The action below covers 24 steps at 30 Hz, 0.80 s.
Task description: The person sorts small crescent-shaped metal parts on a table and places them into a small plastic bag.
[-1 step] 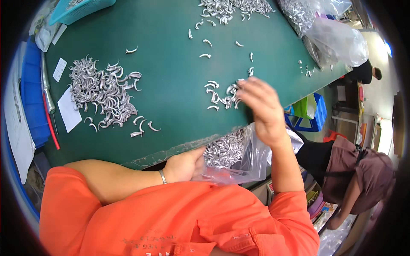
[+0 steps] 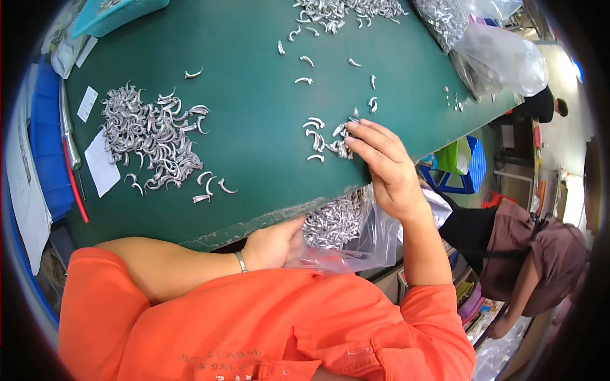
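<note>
My right hand (image 2: 389, 162) is over the near right part of the green table (image 2: 254, 127), fingers stretched out and lying on a small cluster of curved silvery metal pieces (image 2: 338, 149). Its fingertips hide some of them. My left hand (image 2: 274, 244) is closed at the rim of a clear plastic bag (image 2: 375, 244), just below the table edge; its fingertips are hidden. The open bag holds a heap of the same metal pieces (image 2: 332, 223). Several loose ones (image 2: 314, 122) lie just left of my right hand.
At the left lies a large pile of curved metal pieces (image 2: 152, 136), beside paper slips (image 2: 101, 164) and a blue bin (image 2: 52, 140). Another pile (image 2: 337, 9) is at the far edge. A turquoise basket (image 2: 117, 16) and filled plastic bags (image 2: 441, 28) stand far off. A person (image 2: 534, 260) is at the right.
My right hand has shifted slightly left and down onto the cluster of metal pieces. The left hand stays at the bag.
</note>
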Each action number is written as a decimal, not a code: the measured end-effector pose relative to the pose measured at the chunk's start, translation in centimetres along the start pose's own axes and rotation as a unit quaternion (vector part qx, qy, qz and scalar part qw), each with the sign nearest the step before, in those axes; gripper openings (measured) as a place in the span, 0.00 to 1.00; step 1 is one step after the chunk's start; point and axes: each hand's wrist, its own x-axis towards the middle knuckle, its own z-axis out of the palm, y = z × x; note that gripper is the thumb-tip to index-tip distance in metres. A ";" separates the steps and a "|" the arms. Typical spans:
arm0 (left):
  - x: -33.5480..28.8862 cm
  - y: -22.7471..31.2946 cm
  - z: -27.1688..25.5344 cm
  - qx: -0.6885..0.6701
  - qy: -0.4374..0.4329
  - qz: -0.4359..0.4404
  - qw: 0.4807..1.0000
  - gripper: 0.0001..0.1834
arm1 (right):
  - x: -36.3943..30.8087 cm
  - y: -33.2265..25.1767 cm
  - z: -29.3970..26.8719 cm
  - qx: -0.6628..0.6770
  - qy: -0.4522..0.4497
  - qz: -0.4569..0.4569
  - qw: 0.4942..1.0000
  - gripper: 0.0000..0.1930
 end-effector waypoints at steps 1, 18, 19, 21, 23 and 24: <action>0.0 0.1 0.0 -0.011 0.004 -0.008 1.000 0.27 | -0.4 0.0 -0.2 -0.015 0.019 0.009 1.000 0.23; -0.4 1.1 -0.1 0.017 0.005 -0.004 1.000 0.26 | 3.4 -16.0 -3.0 0.281 0.006 -0.182 0.942 0.13; -0.4 0.9 -0.3 0.023 -0.011 -0.005 1.000 0.26 | 3.4 -16.1 -3.6 0.276 0.007 -0.180 0.944 0.12; 0.9 0.2 -0.9 -0.024 0.003 -0.023 0.999 0.26 | 3.9 -15.5 -5.3 0.208 -0.010 -0.153 0.966 0.12; 0.9 -0.4 -1.1 -0.070 0.016 -0.036 0.997 0.26 | 3.8 -13.9 -6.3 0.097 -0.015 -0.083 0.992 0.13; 0.2 0.1 -0.9 -0.035 0.008 -0.014 0.999 0.27 | 3.5 -11.8 -5.2 0.046 -0.026 -0.047 0.997 0.13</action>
